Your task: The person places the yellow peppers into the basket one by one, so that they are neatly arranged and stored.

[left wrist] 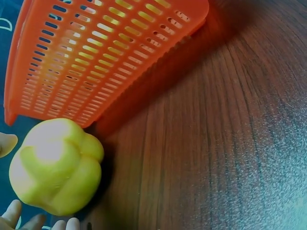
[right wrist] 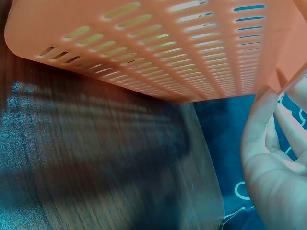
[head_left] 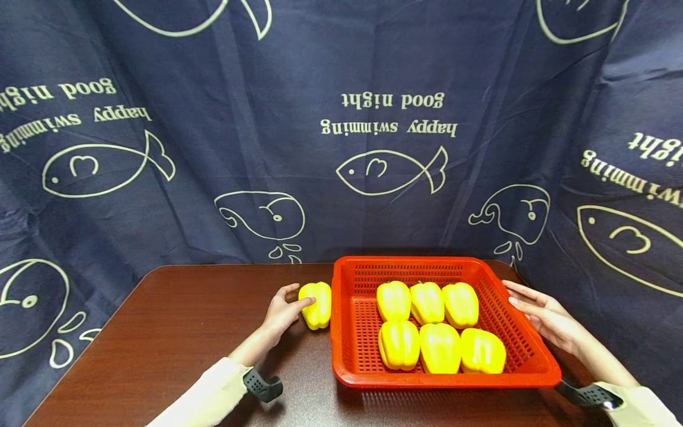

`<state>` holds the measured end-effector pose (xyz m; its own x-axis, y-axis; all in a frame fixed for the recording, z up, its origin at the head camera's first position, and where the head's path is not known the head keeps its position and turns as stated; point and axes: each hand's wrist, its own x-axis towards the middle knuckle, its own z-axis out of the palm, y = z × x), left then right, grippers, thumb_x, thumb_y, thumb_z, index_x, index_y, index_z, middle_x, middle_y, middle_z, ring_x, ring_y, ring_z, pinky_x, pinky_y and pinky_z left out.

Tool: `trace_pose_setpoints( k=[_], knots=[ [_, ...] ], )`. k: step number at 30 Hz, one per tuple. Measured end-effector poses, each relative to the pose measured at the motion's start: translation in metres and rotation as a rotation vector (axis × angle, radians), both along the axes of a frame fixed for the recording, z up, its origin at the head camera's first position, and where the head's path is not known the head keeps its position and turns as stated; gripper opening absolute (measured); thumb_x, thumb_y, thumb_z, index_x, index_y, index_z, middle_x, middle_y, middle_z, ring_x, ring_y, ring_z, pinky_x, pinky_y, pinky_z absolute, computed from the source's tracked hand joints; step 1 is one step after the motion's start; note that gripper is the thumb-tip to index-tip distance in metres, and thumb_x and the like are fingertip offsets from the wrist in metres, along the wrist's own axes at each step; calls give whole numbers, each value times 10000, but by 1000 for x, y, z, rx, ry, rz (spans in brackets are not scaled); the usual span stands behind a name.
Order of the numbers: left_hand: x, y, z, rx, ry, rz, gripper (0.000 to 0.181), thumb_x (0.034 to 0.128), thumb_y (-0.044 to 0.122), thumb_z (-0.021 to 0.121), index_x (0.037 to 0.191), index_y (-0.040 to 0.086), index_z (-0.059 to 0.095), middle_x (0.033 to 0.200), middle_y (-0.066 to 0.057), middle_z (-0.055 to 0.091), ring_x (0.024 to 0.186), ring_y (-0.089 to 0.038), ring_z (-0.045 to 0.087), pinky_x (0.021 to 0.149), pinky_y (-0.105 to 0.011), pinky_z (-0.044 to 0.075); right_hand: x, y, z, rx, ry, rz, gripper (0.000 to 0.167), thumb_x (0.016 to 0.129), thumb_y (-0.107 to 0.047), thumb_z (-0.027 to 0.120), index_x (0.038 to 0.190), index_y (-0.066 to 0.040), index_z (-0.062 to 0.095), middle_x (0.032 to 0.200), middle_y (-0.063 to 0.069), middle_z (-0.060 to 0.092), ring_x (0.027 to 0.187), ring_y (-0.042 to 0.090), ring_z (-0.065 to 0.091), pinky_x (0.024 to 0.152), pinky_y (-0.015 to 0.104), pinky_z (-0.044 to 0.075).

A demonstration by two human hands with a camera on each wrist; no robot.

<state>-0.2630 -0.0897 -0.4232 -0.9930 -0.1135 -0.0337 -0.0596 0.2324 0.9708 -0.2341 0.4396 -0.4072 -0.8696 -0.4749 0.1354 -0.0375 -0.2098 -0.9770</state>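
A yellow bell pepper [head_left: 318, 308] stands on the table just left of a red plastic basket [head_left: 341, 377]. My left hand [head_left: 284, 312] is at this pepper, its thumb overlapping the pepper's side in the head view. In the left wrist view the fingertips lie around the pepper [left wrist: 57, 167] with small gaps, not curled round it. My right hand [head_left: 552, 320] touches the outer right rim of the basket with fairly straight fingers. From the right wrist, the thumb [right wrist: 259, 115] meets the rim, while some fingertips are hidden behind it.
Inside the basket, several yellow bell peppers [head_left: 440, 350] sit in two rows toward the right. The brown wooden table [head_left: 176, 332] extends to the left. A dark blue curtain [head_left: 299, 118] with fish drawings hangs behind the table and along its right side.
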Motion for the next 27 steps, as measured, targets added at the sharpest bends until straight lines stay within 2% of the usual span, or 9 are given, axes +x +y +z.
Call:
trace_pose_setpoints(
  k=[5, 13, 21, 27],
  knots=[
    [-1, 2, -5, 37, -23, -24, 685, 819, 205, 726, 1378, -24, 404, 1308, -260, 525, 1011, -266, 608, 784, -405, 554, 0, -1, 0, -17, -1, 6, 499, 1016, 40, 291, 1335, -242, 552, 1285, -92, 625, 1116, 89, 631, 880, 272, 546],
    [0, 5, -9, 68, -23, -41, 687, 821, 187, 717, 1376, -39, 381, 1295, -273, 509, 1046, -304, 596, 804, -454, 560, -1, 0, -2, -29, 4, 21, 505, 1016, 46, 277, 1349, -230, 539, 1294, -84, 619, 1133, 89, 621, 890, 271, 542],
    [-1, 6, -11, 71, -12, -31, 656, 810, 184, 732, 1341, -39, 420, 1263, -261, 531, 1026, -287, 600, 762, -380, 566, 0, 0, -1, -27, 3, 10, 499, 1017, 41, 285, 1350, -229, 540, 1288, -80, 624, 1123, 97, 629, 884, 279, 546],
    [-1, 5, -14, 74, -8, -27, 652, 802, 178, 741, 1332, -37, 428, 1254, -259, 532, 998, -276, 604, 756, -375, 568, -1, 0, -1, -28, 1, 23, 504, 1020, 39, 270, 1355, -233, 531, 1298, -82, 618, 1119, 111, 633, 885, 283, 546]
  ],
)
